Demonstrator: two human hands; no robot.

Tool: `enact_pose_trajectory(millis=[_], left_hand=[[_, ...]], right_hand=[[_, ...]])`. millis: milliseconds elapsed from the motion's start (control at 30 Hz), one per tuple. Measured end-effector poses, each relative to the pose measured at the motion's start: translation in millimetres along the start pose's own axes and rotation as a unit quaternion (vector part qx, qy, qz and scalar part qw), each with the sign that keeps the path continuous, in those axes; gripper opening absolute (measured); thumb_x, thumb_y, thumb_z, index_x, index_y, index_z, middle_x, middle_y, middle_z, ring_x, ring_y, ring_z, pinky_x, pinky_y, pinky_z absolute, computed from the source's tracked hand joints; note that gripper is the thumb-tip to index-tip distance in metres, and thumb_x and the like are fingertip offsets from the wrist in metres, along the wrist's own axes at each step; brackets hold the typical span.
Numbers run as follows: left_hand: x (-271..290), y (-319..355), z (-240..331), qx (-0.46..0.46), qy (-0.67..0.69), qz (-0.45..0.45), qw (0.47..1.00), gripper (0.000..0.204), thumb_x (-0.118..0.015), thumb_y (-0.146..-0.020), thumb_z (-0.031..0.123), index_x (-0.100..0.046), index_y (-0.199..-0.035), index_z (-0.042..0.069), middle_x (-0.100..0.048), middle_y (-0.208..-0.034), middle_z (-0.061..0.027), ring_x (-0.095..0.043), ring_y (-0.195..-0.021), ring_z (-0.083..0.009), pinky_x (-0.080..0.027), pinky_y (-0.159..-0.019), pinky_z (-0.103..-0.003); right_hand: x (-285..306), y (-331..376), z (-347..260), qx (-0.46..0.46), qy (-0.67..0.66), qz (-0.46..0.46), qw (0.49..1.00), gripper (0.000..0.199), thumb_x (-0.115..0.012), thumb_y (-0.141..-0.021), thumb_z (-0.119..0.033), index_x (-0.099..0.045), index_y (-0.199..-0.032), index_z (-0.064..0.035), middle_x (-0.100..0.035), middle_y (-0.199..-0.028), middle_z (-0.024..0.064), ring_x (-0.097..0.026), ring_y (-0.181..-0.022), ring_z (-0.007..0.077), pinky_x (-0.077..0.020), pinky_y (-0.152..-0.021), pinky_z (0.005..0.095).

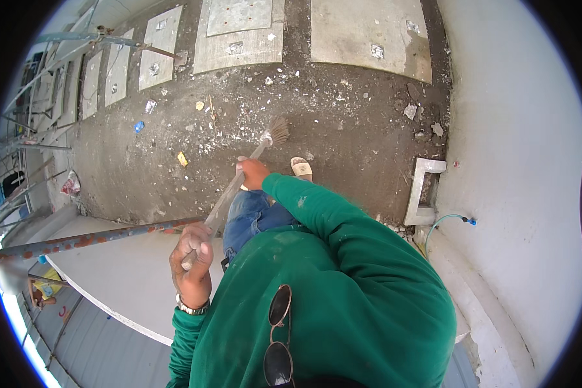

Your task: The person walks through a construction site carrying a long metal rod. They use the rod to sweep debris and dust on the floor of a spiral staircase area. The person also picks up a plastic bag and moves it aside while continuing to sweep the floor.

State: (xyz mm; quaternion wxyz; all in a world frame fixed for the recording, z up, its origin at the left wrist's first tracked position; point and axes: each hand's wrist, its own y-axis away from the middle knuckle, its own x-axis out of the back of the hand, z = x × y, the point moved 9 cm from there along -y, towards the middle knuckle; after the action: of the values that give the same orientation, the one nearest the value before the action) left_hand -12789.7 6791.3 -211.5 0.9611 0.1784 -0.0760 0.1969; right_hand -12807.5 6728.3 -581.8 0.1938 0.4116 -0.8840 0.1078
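A long-handled broom slants across in front of me, from my body out toward the floor. My left hand is wrapped round the top end of its handle, thumb lying along it. Farther down the handle, my right hand grips it with the arm reaching across my body. The broom's bristles rest on or just over the dirty floor, among white chips and dust. A sandal on my foot shows just right of the handle.
Concrete slabs line the far side. A rusty scaffold pipe crosses at left, beside a pale ledge. A white wall stands right, with a U-shaped block and hose. Blue litter and yellow litter lie about. Another person is lower left.
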Motion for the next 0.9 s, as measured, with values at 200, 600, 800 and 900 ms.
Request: enact_pose_trajectory(millis=[200, 600, 800, 900], left_hand=[[46.1, -15.0, 67.4, -0.121, -0.190, -0.059, 0.972, 0.033, -0.070, -0.083, 0.031, -0.052, -0.071, 0.006, -0.056, -0.075, -0.0062, -0.058, -0.087, -0.0277, -0.039, -0.085, -0.040], [215.2, -53.8, -121.2, -0.072, 0.144, -0.078, 0.984, 0.038, -0.069, -0.089, 0.028, -0.047, -0.067, 0.006, -0.050, -0.069, -0.0036, -0.055, -0.077, -0.0245, -0.046, -0.090, -0.049], [407.3, -47.1, -117.6, -0.103, 0.071, 0.095, 0.988, 0.039, -0.073, -0.085, 0.020, -0.044, -0.062, 0.006, -0.047, -0.062, -0.0038, -0.048, -0.066, -0.0212, -0.045, -0.075, -0.042], [445.8, -29.6, -103.8, -0.108, -0.009, 0.147, 0.983, 0.041, -0.073, -0.085, 0.020, -0.042, -0.061, 0.007, -0.048, -0.061, -0.0039, -0.049, -0.066, -0.0209, -0.045, -0.073, -0.042]], right_hand=[[-11.7, -79.5, -88.8, 0.023, -0.061, -0.084, 0.994, 0.018, -0.067, -0.072, -0.013, -0.064, -0.087, -0.0054, -0.065, -0.089, 0.0143, -0.062, -0.090, 0.0391, -0.0494, -0.077, 0.0485], [-93.7, -25.4, -22.1, -0.188, 0.129, -0.155, 0.961, 0.014, -0.067, -0.072, -0.012, -0.065, -0.084, -0.0049, -0.065, -0.089, 0.0202, -0.062, -0.089, 0.0409, -0.0488, -0.077, 0.0507], [-310.3, -172.6, -118.4, -0.058, 0.067, -0.182, 0.979, 0.018, -0.067, -0.069, -0.012, -0.066, -0.085, -0.0033, -0.066, -0.086, 0.0213, -0.063, -0.086, 0.0428, -0.0486, -0.081, 0.0519], [-378.4, -234.6, -177.3, 0.003, 0.012, -0.159, 0.987, 0.017, -0.069, -0.069, -0.013, -0.065, -0.084, -0.0057, -0.064, -0.086, 0.0191, -0.061, -0.088, 0.0414, -0.0469, -0.079, 0.0510]])
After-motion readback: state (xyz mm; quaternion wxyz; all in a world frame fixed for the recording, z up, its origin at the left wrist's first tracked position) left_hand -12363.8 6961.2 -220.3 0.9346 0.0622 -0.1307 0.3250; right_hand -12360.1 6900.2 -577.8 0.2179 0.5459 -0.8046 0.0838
